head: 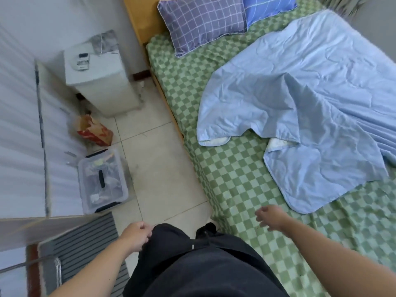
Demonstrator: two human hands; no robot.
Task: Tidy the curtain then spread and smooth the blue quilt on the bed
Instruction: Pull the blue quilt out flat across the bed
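A light blue quilt (304,99) lies rumpled and partly folded over on the right half of the bed, its white underside showing at two turned edges. The bed wears a green checkered sheet (231,174). A white curtain (19,116) hangs along the left edge of view. My left hand (137,235) is low by my dark trousers, fingers curled with nothing in them. My right hand (269,217) hovers over the sheet near the bed's edge, fingers loosely apart and holding nothing, a short way from the quilt's nearest corner.
Two checked pillows, purple (201,24) and blue (270,7), lie at the headboard. A white nightstand (100,82), a red-and-tan box (94,131) and a clear storage bin (102,181) stand on the tiled floor left of the bed. A striped mat (83,239) lies near my feet.
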